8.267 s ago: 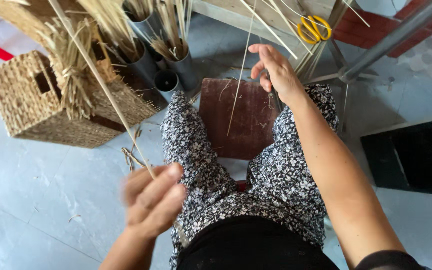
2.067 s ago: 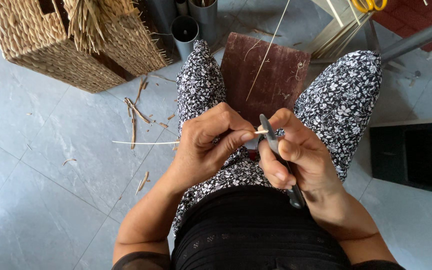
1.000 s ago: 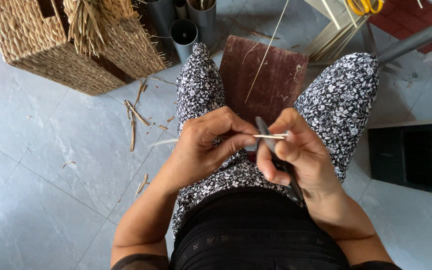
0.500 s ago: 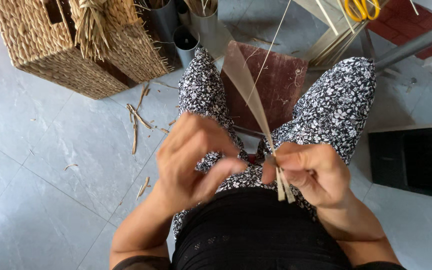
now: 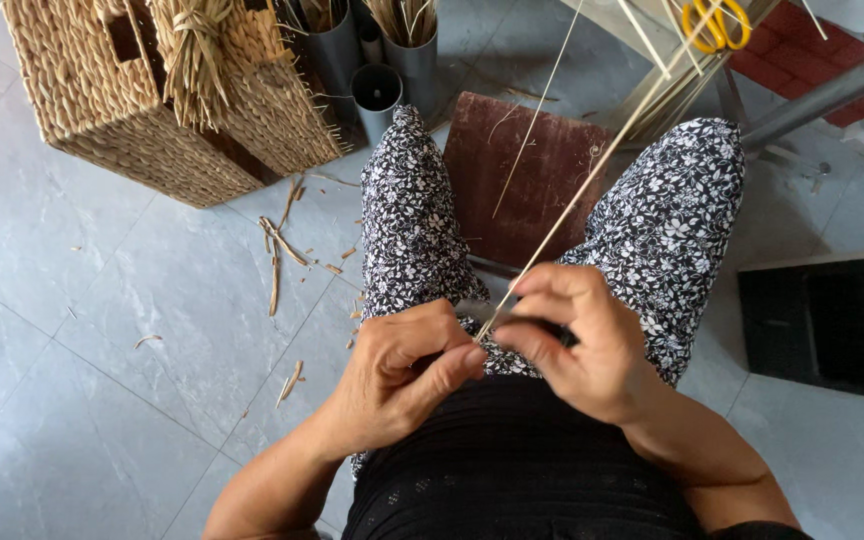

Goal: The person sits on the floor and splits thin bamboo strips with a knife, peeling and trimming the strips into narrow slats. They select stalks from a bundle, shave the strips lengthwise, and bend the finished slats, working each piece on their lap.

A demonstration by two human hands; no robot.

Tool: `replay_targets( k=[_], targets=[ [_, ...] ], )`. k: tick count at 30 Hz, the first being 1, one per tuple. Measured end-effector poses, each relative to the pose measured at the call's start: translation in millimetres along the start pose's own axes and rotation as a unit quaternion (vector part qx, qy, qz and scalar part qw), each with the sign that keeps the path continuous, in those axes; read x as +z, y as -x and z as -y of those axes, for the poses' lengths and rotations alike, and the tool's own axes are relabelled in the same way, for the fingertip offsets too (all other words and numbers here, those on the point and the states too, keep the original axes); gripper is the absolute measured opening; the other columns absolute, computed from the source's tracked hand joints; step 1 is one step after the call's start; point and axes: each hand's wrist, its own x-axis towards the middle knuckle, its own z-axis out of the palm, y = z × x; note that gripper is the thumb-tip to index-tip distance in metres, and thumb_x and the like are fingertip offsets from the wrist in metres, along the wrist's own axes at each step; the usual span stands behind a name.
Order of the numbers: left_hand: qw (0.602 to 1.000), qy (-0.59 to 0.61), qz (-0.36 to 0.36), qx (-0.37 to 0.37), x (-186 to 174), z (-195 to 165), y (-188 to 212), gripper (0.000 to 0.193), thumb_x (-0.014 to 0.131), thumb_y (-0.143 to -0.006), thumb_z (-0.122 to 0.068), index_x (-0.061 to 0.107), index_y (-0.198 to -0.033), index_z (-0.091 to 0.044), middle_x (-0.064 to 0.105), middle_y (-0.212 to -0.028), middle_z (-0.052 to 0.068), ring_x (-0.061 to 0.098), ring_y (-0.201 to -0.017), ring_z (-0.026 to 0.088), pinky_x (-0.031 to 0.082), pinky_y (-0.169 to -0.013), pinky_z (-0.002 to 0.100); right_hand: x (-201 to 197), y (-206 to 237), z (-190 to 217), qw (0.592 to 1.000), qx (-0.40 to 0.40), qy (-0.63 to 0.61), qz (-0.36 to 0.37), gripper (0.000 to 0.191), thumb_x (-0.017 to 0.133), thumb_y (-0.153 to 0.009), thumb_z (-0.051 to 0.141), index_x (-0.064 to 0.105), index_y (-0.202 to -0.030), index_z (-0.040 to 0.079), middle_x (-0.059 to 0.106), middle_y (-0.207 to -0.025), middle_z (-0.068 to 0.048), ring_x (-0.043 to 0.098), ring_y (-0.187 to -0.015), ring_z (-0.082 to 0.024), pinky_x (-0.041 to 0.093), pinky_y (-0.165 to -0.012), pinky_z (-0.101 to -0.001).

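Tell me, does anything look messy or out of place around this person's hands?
Only small litter: straw scraps lie scattered on the grey floor tiles beside the woven basket. Otherwise all looks orderly: left hand and right hand pinch a thin straw strand over the lap.

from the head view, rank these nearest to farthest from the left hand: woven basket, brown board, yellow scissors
1. brown board, just ahead of the left hand, between the knees.
2. woven basket, far ahead, to the left.
3. yellow scissors, top right edge.
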Motion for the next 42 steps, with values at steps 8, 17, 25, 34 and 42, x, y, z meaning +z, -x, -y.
replay_targets(
  k=[8,17,25,34,42],
  targets=[
    [0.997,0.012,0.065,0.031,-17,30,12,0.018,0.068,-0.096,-0.009,0.065,-0.08,-0.001,0.062,-0.074,0.007,0.06,-0.07,0.018,0.049,-0.064,0.033,-14,0,-20,0.963,0.161,-0.208,-0.055,0.042,0.068,-0.101,0.008,0.053,-0.138,-0.003,0.067,-0.08,-0.004,0.06,-0.068,-0.006,0.05,-0.061,-0.019],
    [0.989,0.002,0.149,0.021,-49,63,33,0.022,0.069,-0.094,-0.011,0.064,-0.074,-0.001,0.062,-0.072,0.006,0.061,-0.068,0.018,0.047,-0.061,0.035,-37,1,-40,0.947,0.154,-0.229,-0.165,0.031,0.066,-0.105,0.007,0.055,-0.133,0.0,0.062,-0.08,-0.005,0.057,-0.069,-0.007,0.046,-0.06,-0.0204],
    [0.986,-0.094,0.129,0.041,-70,52,8,0.046,0.068,-0.094,-0.039,0.07,-0.118,0.0,0.074,-0.112,0.013,0.071,-0.105,0.026,0.055,-0.091,0.037,-35,1,-41,0.962,0.118,-0.187,-0.161,0.028,0.066,-0.105,0.006,0.054,-0.13,0.001,0.062,-0.08,-0.003,0.057,-0.067,-0.007,0.046,-0.057,-0.0197],
    [0.989,0.071,0.105,-0.08,-5,27,-55,0.03,0.061,-0.104,-0.029,0.068,-0.114,-0.002,0.074,-0.092,0.004,0.069,-0.085,0.011,0.058,-0.077,0.028,-11,-6,-27,0.984,0.119,-0.117,-0.068,0.03,0.066,-0.103,0.008,0.053,-0.128,0.001,0.068,-0.084,-0.001,0.057,-0.066,-0.003,0.045,-0.057,-0.0168],
    [0.982,0.124,0.084,-0.114,7,34,-51,0.025,0.057,-0.107,-0.022,0.07,-0.098,-0.003,0.054,-0.059,-0.003,0.047,-0.051,0.003,0.037,-0.046,0.022,-15,0,-40,0.959,0.145,-0.238,-0.058,0.029,0.065,-0.103,0.007,0.052,-0.129,0.002,0.064,-0.083,-0.003,0.058,-0.067,-0.005,0.045,-0.056,-0.0183]
  ],
)
